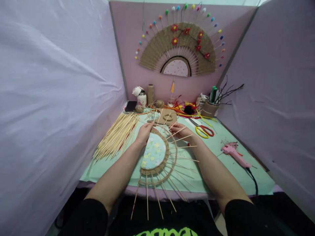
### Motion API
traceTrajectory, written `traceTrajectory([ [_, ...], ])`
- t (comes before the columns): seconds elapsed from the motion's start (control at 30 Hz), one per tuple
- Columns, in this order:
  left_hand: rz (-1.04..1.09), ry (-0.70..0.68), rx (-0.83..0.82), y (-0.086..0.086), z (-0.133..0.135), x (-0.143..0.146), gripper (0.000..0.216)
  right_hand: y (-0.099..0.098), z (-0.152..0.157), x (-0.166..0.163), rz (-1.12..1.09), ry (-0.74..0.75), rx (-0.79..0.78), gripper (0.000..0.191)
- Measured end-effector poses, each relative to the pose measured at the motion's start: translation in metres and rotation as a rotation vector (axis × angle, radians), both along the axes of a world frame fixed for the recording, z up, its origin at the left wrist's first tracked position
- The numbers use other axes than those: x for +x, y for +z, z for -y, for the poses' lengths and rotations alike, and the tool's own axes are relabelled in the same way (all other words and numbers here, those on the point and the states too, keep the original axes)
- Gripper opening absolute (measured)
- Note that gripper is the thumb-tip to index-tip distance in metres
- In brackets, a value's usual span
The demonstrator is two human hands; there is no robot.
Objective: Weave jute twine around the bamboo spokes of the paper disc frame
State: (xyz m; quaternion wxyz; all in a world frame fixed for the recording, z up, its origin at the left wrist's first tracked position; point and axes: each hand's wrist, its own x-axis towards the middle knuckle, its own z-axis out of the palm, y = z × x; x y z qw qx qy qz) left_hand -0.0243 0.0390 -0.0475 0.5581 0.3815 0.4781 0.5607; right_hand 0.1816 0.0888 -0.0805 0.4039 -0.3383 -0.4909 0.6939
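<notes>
Mid-frame, our left hand [144, 133] and right hand [181, 130] pinch this blue-floral half-round twine-and-stick fan [154, 150], likely light, fragile, safest by its woven band [167, 151].

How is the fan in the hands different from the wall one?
The held fan has a blue middle with yellow print; the wall fan has a white middle with reddish dots. The held fan's sticks have plain tips, while the wall fan's wear colorful balls. The held fan's curve points sideways; the wall fan's points up. Both are half-round.
</notes>
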Motion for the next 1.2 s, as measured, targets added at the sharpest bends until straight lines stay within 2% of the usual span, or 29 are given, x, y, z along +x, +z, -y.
traceTrajectory([
  [0.23,-0.020,0.023,0.011,-0.001,-0.002,0.000,0.013,0.000,-0.003,0.003,-0.009,-0.046,0.013,0.030],
  [0.47,-0.061,-0.028,0.013,0.003,-0.001,-0.001,0.027,0.001,-0.002,0.002,-0.007,-0.093,0.039,0.029],
  [0.63,-0.116,0.009,0.025,0.006,0.000,-0.002,0.020,0.001,-0.001,-0.004,0.029,-0.096,0.080,0.028],
  [0.8,-0.114,0.006,0.053,0.004,-0.003,-0.003,0.021,0.003,-0.004,-0.004,-0.033,-0.203,0.103,0.026],
  [1.07,-0.114,0.002,0.034,0.003,-0.003,-0.005,0.027,0.006,-0.010,0.004,-0.170,-0.218,0.077,0.032],
  [1.2,-0.023,-0.049,0.011,0.002,-0.004,-0.004,0.031,0.011,-0.018,0.010,-0.248,-0.242,0.036,0.030],
])
